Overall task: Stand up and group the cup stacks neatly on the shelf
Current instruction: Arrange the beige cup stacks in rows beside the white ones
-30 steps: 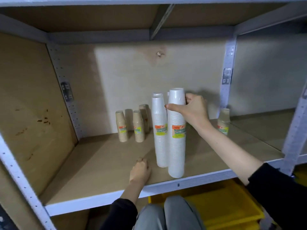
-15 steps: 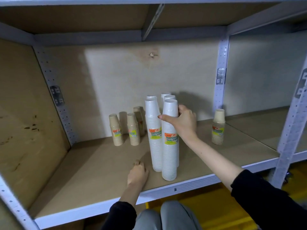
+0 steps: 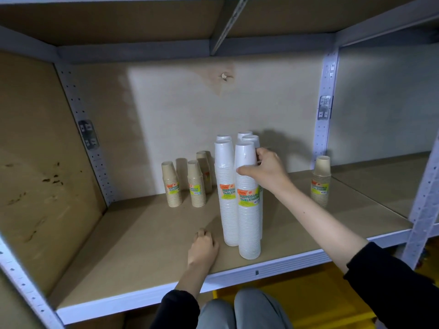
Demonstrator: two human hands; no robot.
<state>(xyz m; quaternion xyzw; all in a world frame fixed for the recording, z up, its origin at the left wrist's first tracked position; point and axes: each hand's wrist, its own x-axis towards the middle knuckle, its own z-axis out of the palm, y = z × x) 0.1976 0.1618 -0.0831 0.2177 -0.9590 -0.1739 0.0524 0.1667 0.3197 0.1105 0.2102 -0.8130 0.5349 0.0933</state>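
Several tall white cup stacks stand upright in a tight group at the shelf's middle. My right hand (image 3: 267,170) grips the upper part of the front white stack (image 3: 249,210), which stands near the shelf's front edge. A second white stack (image 3: 226,198) touches it on the left; two more tops show behind. Three short brown cup stacks (image 3: 171,185) stand upright at the back left. One lone brown stack (image 3: 321,181) stands at the right. My left hand (image 3: 203,245) rests fisted on the shelf board (image 3: 142,245), left of the white stacks.
White metal uprights (image 3: 324,108) frame the bay, and a board closes the left side. The shelf's front rail (image 3: 273,267) runs just below the white stacks. My knees and a yellow bin show under the shelf.
The front white stack came down from tilted and lifted to standing upright on the board beside the others. My right hand stayed on it. The left hand has not moved.
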